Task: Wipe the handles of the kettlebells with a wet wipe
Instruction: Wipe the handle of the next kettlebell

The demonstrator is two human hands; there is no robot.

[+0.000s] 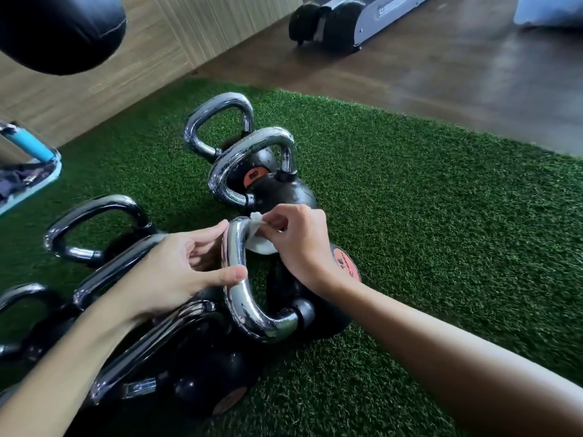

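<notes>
Several black kettlebells with chrome handles lie on green turf (pixel 441 216). The one in the middle lies tilted, its chrome handle (pixel 239 298) curving toward me. My left hand (pixel 186 269) holds that handle between thumb and fingertips at its upper bend. My right hand (pixel 299 241) pinches a white wet wipe (pixel 258 238) and presses it against the top of the same handle. Two more kettlebells stand behind, their wet-looking handles (pixel 249 152) upright.
More kettlebells crowd the left side, one handle (pixel 91 222) at mid-left and another (pixel 142 357) under my left forearm. A black punching bag (pixel 60 29) hangs at the top left. A blue-framed rack (pixel 31 159) stands at the left edge. Gym machine feet (pixel 331 23) rest on the wooden floor beyond.
</notes>
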